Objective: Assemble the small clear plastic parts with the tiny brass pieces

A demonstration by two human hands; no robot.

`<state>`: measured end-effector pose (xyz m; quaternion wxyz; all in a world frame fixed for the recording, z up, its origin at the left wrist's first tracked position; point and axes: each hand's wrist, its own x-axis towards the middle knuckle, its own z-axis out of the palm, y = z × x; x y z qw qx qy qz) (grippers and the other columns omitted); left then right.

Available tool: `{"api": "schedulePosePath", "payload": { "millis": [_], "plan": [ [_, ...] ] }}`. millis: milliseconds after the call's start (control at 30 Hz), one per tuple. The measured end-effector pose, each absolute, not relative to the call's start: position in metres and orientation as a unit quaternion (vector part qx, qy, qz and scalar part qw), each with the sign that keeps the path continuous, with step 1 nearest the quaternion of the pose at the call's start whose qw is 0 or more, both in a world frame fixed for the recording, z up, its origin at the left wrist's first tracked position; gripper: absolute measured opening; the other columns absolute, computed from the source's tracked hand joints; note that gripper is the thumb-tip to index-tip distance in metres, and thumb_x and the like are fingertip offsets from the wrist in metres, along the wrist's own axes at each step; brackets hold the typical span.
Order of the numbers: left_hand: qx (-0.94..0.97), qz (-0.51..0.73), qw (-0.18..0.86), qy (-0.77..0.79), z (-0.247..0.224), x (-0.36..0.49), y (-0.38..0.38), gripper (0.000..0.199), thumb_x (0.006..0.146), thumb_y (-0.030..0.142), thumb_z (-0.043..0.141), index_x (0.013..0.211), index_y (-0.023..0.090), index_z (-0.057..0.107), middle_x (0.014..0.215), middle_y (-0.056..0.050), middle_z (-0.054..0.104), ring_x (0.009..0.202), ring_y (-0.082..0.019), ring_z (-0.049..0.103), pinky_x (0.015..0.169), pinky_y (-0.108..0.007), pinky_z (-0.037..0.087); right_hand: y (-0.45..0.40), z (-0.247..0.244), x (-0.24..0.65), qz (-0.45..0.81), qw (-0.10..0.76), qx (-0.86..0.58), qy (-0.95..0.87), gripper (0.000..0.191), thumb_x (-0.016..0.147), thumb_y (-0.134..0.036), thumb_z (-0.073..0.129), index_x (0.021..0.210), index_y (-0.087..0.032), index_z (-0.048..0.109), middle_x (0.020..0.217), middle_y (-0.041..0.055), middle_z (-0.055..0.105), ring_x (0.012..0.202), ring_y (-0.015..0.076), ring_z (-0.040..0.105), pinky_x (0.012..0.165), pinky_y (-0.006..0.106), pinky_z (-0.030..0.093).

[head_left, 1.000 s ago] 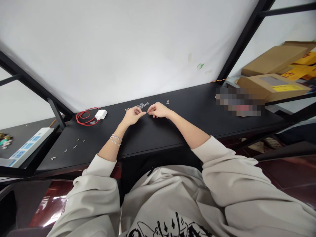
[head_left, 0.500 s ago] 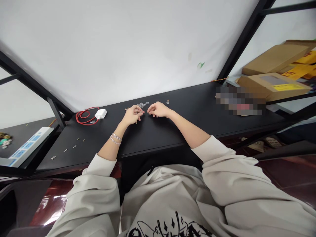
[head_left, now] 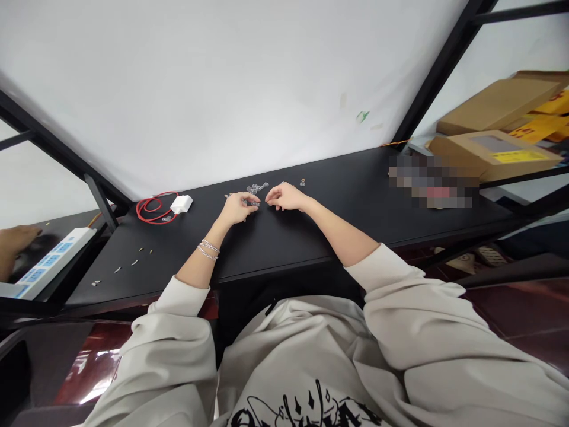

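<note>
My left hand [head_left: 237,207] is closed in a pinch over the black table [head_left: 275,249]. Between its thumb and fingers shows a small clear piece [head_left: 255,204], too small to name further. Just to the right, a narrow gap apart, my right hand [head_left: 287,197] has its fingers curled and tips together. Whatever it may hold is hidden. Behind both hands lies a loose group of small clear pieces [head_left: 255,189]. A small clear piece with a brownish top [head_left: 303,182] stands beyond my right hand.
A white charger [head_left: 182,204] with a red cable [head_left: 144,220] sits on the left. Small scraps [head_left: 118,270] lie near the left front edge. Another person's hand [head_left: 18,243] is beside a white-and-blue box [head_left: 53,261]. Cardboard boxes [head_left: 489,145] stand at right.
The fingers of my left hand have shifted, and the clear piece shows more plainly in them. Another person's hand has come in at the far left. My right hand has hardly moved.
</note>
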<state>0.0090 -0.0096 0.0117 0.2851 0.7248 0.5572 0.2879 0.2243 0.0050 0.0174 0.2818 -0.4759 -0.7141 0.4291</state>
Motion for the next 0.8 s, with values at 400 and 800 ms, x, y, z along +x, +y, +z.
{"api": "schedulePosePath", "payload": {
  "millis": [400,800],
  "plan": [
    [0.722,0.301,0.292,0.55,0.0046,0.0102,-0.0046,0.021,0.078,0.029,0.078,0.093,0.015,0.074,0.08,-0.005,0.074,0.052,-0.011,0.057,0.051,-0.025,0.047,0.0055,0.0172,0.2245,0.425,0.282,-0.474,-0.718,0.013,0.085,0.001,0.072,0.088,-0.01,0.078,0.081,0.0085,0.078,0.055,0.0095,0.063,0.048,0.018,0.049],
    [0.732,0.279,0.286,0.552,0.0123,0.0097,-0.0117,0.019,0.075,0.014,0.075,0.093,0.015,0.078,0.065,0.001,0.069,0.044,-0.01,0.056,0.053,-0.025,0.051,0.0055,0.0164,0.2252,0.428,0.282,-0.47,-0.718,0.013,0.085,0.001,0.072,0.086,-0.011,0.078,0.08,0.0079,0.078,0.056,0.0093,0.062,0.049,0.018,0.05]
  ]
}}
